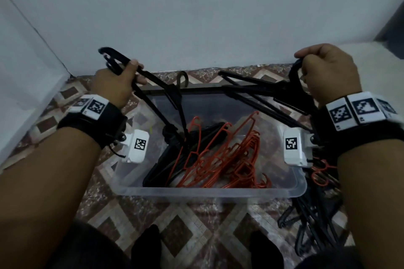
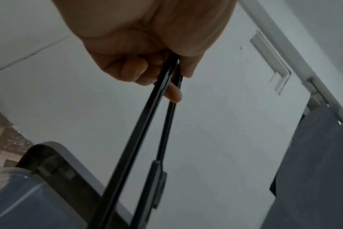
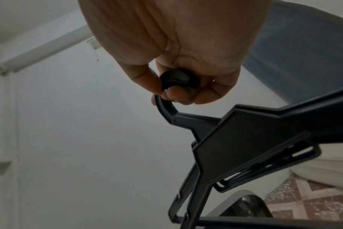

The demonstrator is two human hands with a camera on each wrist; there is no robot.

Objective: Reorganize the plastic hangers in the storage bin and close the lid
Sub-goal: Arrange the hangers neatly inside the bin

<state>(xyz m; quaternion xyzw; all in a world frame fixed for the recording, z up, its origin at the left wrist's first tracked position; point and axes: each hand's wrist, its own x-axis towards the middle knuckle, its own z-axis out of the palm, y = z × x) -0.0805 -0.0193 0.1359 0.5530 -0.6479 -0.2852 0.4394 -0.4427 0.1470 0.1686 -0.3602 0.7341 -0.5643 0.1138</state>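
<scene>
a clear bin (image 1: 209, 192) stands open on the patterned floor (image 1: 175, 225) near the wall (image 1: 196, 17), with a heap of red hangers (image 1: 229, 159) lying in it beside some black ones (image 1: 168, 164). the left hand (image 1: 115, 85) is raised over the bin's far left corner, fingers curled around the arms of black hangers (image 1: 153, 102) whose lower ends slope down into the bin; the left wrist view shows the fingers (image 2: 135, 69) clamped on two thin black bars (image 2: 147, 124) side by side. the right hand (image 1: 328, 72) is up over the far right corner, fingers (image 3: 178, 93) closed tight on the hook (image 3: 166, 106) of a second black bunch (image 1: 273, 94), which hangs out to the left and down toward the bin. one more black hanger with its hook (image 1: 182, 77) up stands at the far rim between the hands. a loose pile of black hangers (image 1: 312, 214) with a red one (image 1: 320, 170) on top lies on the floor just right of the bin. a dark flat piece (image 2: 65, 167) stands behind the bin against the wall; whether it is the lid cannot be told. both wrists wear black bands (image 1: 96, 120) with printed tags.
</scene>
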